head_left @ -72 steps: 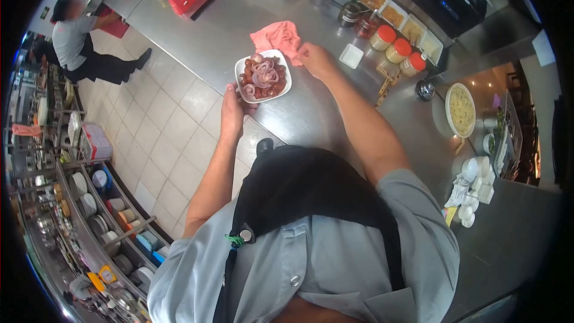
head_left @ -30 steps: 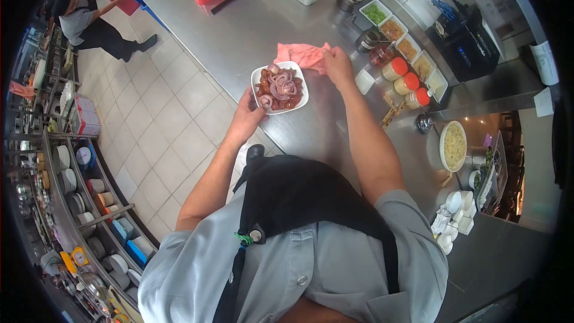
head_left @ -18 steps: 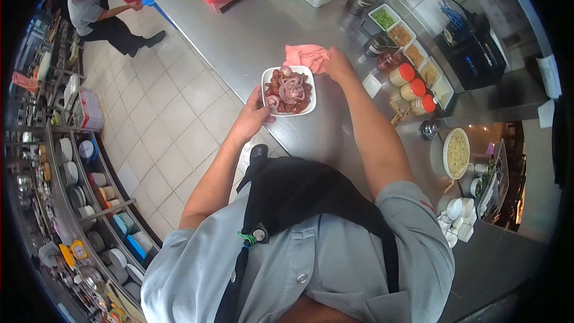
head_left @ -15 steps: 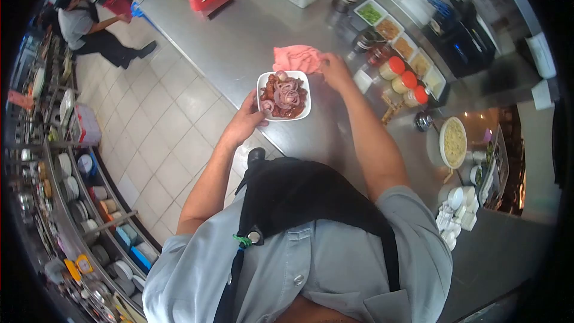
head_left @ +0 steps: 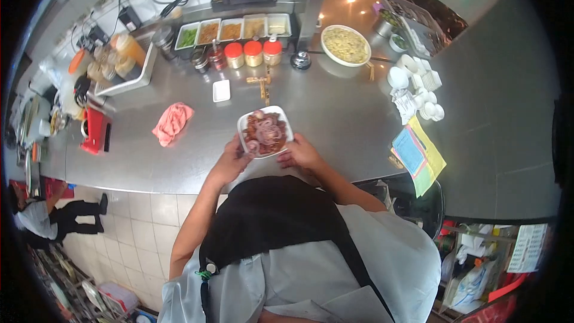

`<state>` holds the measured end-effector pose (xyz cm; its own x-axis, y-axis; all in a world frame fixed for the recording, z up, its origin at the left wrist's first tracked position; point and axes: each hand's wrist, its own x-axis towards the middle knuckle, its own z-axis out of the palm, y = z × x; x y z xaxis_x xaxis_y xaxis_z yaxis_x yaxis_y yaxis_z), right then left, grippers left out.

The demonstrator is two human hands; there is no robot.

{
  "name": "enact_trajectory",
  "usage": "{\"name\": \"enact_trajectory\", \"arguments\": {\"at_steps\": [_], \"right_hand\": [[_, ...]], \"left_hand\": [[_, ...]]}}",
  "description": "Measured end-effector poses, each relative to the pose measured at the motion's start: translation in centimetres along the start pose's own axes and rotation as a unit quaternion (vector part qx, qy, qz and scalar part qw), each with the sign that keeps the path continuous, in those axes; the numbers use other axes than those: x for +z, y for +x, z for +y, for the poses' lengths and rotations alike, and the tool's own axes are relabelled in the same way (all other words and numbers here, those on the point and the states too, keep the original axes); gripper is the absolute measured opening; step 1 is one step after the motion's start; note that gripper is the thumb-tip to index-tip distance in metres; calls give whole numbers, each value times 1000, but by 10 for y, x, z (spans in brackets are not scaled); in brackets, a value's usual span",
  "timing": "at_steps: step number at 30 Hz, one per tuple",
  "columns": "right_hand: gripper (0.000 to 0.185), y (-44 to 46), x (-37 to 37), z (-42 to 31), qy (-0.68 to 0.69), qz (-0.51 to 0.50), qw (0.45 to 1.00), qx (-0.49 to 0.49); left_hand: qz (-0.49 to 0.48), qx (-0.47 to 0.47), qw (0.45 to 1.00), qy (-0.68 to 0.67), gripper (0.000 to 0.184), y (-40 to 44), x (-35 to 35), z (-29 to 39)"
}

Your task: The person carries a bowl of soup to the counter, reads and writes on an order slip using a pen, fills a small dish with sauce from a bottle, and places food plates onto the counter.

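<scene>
Bowl filled, onion on top; not released. Left hand pinching rim at 8 o'clock, right hand at 4. Cloth loose on tabletop, bowl's 9 o'clock.

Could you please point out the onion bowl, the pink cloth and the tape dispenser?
Onion bowl (head_left: 289,129): head view, right side of its rim.
Pink cloth (head_left: 173,124): head view, middle of its folds.
Tape dispenser (head_left: 96,136): head view, its red body.

My feed comes through bright; small warm lights glow at upper right, and a soft sheen lies across the steel bench. Fisheye bows the edges into black corners, lower-left detail soft.
</scene>
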<state>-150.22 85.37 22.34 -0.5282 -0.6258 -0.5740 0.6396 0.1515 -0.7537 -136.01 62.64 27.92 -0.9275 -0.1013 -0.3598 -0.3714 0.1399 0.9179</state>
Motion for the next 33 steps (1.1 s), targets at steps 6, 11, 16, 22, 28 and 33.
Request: {"name": "enact_trajectory", "arguments": {"at_steps": [6, 11, 16, 22, 28, 33], "right_hand": [[37, -19, -109, -11, 78, 148, 983, -74], [38, -15, -188, -55, 29, 199, 976, -87], [34, 54, -270, -109, -211, 333, 908, -140], [29, 106, -263, -207, 22, 346, 926, -152], [29, 137, -280, -231, 143, 268, 950, -74], [29, 165, -288, -234, 244, 220, 941, -87]], "left_hand": [[-68, -10, 996, 52, 68, 38, 48, 34], [17, -9, 1000, -22, 49, 31, 42, -11], [77, -33, 988, -130, 40, 11, 30, -29], [105, -42, 976, -188, 36, 9, 28, -36], [129, -59, 973, -184, 35, 11, 32, -30], [127, -73, 975, -167, 35, 13, 32, -22]]}}
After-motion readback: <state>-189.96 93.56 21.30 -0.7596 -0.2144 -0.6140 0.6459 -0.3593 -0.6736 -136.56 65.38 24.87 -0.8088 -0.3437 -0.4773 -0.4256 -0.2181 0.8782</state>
